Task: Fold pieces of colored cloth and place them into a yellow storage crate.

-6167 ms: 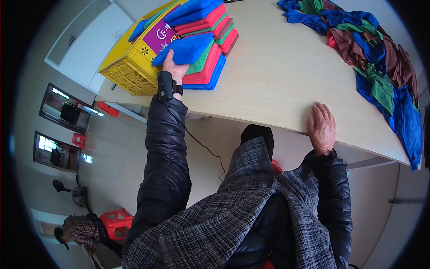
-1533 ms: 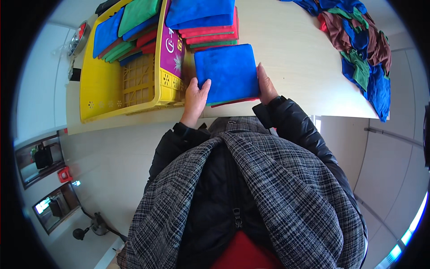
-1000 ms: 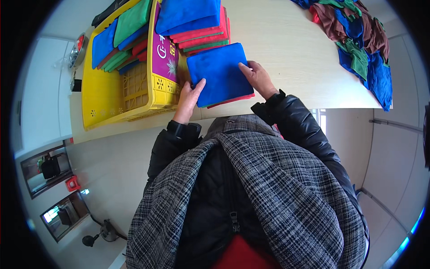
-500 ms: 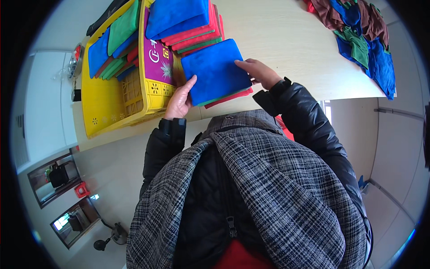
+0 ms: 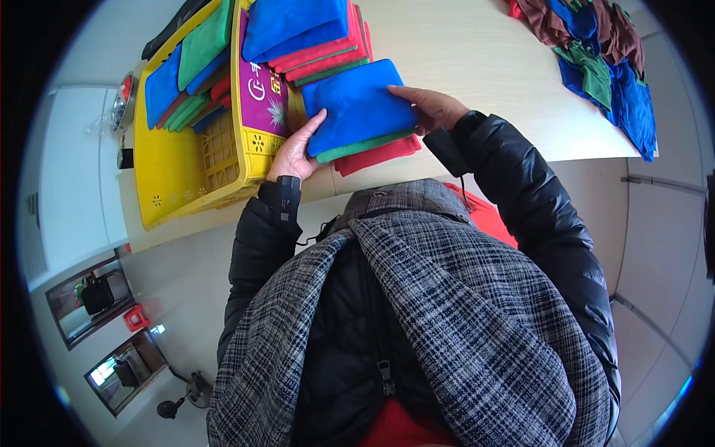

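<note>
A folded blue cloth [image 5: 359, 104] lies between my hands at the table's near edge. Under it shows the rim of a folded green cloth [image 5: 363, 147]; below that, a folded red cloth [image 5: 378, 154] sticks out toward me. My left hand [image 5: 298, 147] grips the left edge of the blue and green cloths, thumb on top. At the right edge my right hand [image 5: 430, 108] has its thumb on the blue cloth, with its other fingers partly hidden underneath. Just beyond stands a stack of folded cloths, topped by a blue one [image 5: 294, 30], with red and green layers below.
On the left a tilted yellow plastic crate [image 5: 156, 195] with a purple label holds several folded cloths [image 5: 207, 45] in green, blue and red. A loose heap of crumpled brown, green and blue cloths [image 5: 596, 74] hangs over the right edge of the pale table [image 5: 484, 71].
The blue and green cloths have shifted slightly away from me, baring more of the green rim and the red cloth. Both hands moved along with them.
</note>
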### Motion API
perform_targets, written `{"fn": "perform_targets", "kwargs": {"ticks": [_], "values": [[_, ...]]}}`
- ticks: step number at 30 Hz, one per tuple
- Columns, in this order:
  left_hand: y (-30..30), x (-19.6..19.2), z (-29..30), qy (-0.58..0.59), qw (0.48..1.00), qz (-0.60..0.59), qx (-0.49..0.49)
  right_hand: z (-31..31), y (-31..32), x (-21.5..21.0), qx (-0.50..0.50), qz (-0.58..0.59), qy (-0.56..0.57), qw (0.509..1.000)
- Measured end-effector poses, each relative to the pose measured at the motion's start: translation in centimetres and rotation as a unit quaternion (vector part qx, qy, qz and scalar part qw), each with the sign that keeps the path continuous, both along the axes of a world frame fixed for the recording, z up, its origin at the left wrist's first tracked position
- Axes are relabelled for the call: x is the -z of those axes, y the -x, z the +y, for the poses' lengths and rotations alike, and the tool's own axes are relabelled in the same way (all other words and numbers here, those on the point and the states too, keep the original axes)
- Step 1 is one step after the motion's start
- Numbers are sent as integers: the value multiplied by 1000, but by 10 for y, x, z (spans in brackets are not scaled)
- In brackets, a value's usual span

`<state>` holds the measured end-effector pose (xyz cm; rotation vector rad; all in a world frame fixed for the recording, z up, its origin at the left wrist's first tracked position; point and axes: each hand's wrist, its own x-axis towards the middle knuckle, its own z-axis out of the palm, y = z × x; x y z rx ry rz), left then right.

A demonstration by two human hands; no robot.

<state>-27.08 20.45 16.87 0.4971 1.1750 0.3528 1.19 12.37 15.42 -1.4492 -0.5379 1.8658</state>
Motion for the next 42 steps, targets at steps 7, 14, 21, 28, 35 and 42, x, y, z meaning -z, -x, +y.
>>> {"fn": "perform_targets", "kwargs": {"ticks": [7, 14, 21, 28, 35, 42], "values": [[-3, -8, -13, -207, 975, -69, 31, -21, 14, -23, 58, -190, -180, 963], [18, 50, -21, -194, 975, 4, 108, -41, 20, 17, -21, -233, -105, 966], [24, 69, -21, -200, 977, 26, 64, -37, -10, 56, 58, -140, 1, 988], [15, 67, -12, -164, 979, -64, 104, -28, -4, 92, 55, 83, -32, 995], [7, 56, -8, -116, 986, -53, 104, -17, 5, 64, 33, 38, -84, 995], [5, 61, -8, -95, 987, -43, 118, 4, -6, 66, -25, 3, -118, 993]]}}
